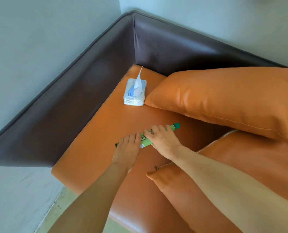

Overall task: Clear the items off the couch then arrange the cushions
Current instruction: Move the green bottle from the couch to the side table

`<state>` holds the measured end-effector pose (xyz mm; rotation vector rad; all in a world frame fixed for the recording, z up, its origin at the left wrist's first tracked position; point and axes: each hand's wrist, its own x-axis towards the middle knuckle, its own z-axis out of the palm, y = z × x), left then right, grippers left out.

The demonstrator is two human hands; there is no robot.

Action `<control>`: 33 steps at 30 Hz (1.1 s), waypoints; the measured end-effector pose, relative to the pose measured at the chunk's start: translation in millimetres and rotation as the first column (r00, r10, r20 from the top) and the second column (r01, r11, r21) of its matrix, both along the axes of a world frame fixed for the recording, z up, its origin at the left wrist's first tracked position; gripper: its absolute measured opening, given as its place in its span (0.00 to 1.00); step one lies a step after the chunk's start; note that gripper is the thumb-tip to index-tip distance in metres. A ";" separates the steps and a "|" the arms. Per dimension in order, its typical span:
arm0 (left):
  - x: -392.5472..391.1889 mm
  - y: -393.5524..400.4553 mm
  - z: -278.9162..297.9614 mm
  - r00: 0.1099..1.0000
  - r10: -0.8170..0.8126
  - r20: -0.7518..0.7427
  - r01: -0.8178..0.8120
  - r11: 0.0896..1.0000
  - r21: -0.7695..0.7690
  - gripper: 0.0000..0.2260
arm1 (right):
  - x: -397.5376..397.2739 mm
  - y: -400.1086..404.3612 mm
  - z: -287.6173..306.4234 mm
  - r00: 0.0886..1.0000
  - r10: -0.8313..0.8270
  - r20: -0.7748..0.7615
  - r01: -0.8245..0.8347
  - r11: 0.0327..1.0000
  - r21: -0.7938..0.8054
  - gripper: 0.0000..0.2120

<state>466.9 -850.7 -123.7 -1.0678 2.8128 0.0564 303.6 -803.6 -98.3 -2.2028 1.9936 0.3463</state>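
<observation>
Both forearms reach over the couch seat [96, 132]. I set left hand [129, 147] flat, fingers straight, steadying the green tube [172, 126]; right hand [163, 138] curls over it to lift. Tissue pack [134, 93] waits beside cushion [224, 98].

On the green tube [146, 137] under your hands you can see white Chinese characters and a small code patch, too small to read. The tissue pack [134, 93] carries a blue logo, also illegible.
</observation>
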 end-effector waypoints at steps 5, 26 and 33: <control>7.1 13.7 63.9 0.999 0.010 -0.053 -0.012 0.999 -0.036 0.38 | 1.3 14.7 65.1 1.000 0.013 0.001 -0.013 0.997 -0.074 0.28; -65.0 133.8 255.5 0.779 -0.597 -0.192 0.520 0.786 -0.335 0.34 | -26.2 227.3 245.4 0.884 -0.465 -0.052 0.405 0.816 -0.412 0.28; -143.3 227.2 288.0 0.666 -0.716 -0.209 0.625 0.688 -0.370 0.30 | -77.0 339.2 284.0 0.785 -0.612 -0.097 0.516 0.732 -0.445 0.26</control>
